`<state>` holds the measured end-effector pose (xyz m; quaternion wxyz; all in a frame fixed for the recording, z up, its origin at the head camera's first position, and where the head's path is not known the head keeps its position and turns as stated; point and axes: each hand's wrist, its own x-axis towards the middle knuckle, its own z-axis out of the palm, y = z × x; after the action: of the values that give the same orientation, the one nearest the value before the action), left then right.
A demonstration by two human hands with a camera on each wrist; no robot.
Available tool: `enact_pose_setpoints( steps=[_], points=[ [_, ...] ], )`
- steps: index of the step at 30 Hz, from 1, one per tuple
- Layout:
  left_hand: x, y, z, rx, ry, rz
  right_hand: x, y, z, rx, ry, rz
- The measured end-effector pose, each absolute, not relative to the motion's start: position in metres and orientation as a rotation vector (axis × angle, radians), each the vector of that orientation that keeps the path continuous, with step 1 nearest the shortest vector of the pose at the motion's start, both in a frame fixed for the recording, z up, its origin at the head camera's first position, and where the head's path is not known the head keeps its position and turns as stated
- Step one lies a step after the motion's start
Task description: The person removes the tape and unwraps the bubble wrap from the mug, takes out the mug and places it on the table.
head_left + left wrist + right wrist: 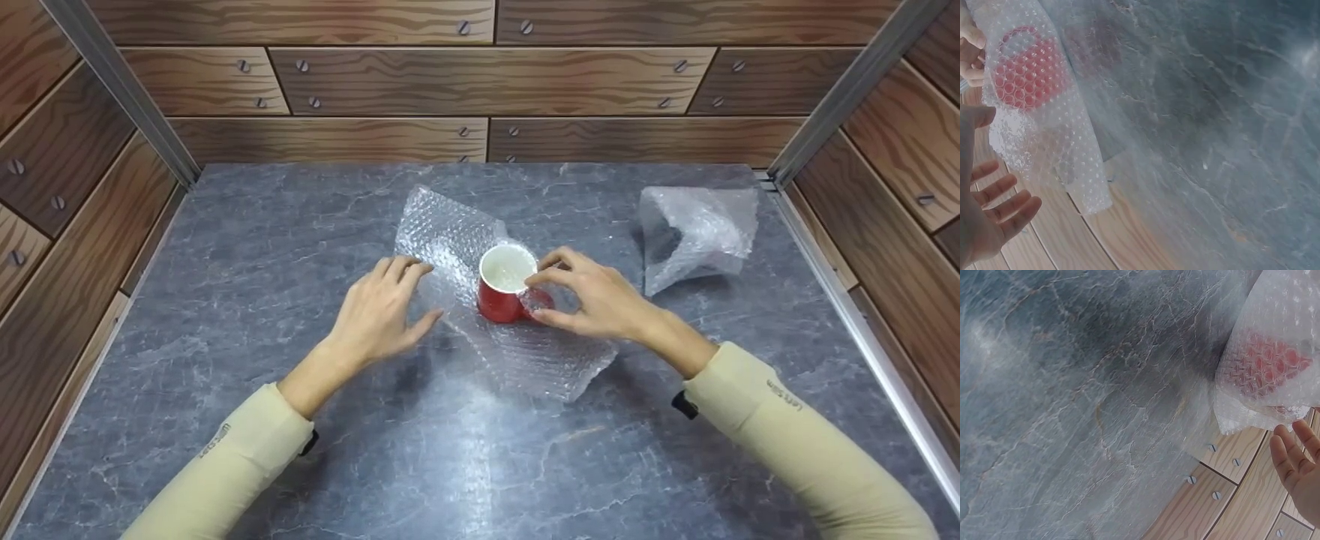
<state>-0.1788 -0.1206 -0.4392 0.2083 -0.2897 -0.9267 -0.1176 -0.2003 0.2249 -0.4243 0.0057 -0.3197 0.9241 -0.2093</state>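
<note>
A red mug (498, 302) with a white inside stands upright on a sheet of bubble wrap (551, 367). In both wrist views its red side shows through the wrap (1081, 146). My right hand (596, 296) is at the handle side of the mug, thumb and forefinger bent around a bit of clear wrap there. How firmly they pinch it is hard to see. To the left, my left hand (379, 307) hovers by the edge of the sheet, fingers loosely spread and holding nothing.
Another crumpled piece of bubble wrap (701, 232) stands at the back right of the grey marbled table (300, 202). Wood-patterned panels (487, 82) enclose the back and sides, with metal posts (127, 97) at the corners.
</note>
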Motion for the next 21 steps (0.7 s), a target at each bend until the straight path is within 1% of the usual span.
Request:
enact_pose_setpoints(
  steps=[11,21],
  points=[
    [-0.182,-0.109,-0.434,-0.925,-2.543,-0.292,-0.2,0.224,-0.425,-0.995,2.899,-0.65],
    [-0.176,-0.118,-0.437,-0.929,-2.617,-0.202,-0.2,0.224,-0.425,-0.993,2.9,-0.65]
  ],
)
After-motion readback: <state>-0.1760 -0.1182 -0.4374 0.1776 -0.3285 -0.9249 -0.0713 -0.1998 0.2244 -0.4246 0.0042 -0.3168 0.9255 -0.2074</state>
